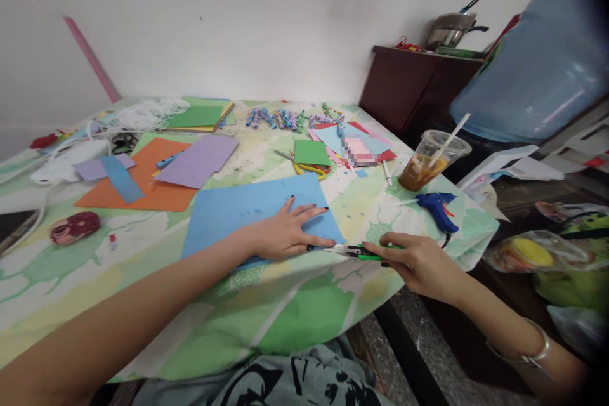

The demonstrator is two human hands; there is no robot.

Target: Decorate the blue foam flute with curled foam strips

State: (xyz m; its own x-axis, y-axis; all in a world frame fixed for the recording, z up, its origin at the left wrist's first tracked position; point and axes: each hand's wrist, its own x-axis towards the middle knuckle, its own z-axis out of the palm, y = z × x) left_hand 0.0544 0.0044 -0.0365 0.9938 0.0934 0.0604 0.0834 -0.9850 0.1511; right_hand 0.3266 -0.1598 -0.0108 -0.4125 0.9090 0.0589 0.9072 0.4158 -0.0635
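My left hand [290, 231] lies flat with fingers spread on a large blue paper sheet [238, 206] on the table. My right hand [416, 260] is closed around small green-handled snips [359, 251], whose metal tips point left and sit at the sheet's lower right edge, close to my left fingertips. A blue glue gun [440, 208] lies just beyond my right hand.
An orange sheet [152, 187], purple sheets [200, 158], yellow-handled scissors [307, 168], paper curls [285, 118] and a plastic cup with a straw [431, 162] sit on the green patterned tablecloth [295, 311]. A dark cabinet [419, 85] and a water jug [537, 70] stand to the right.
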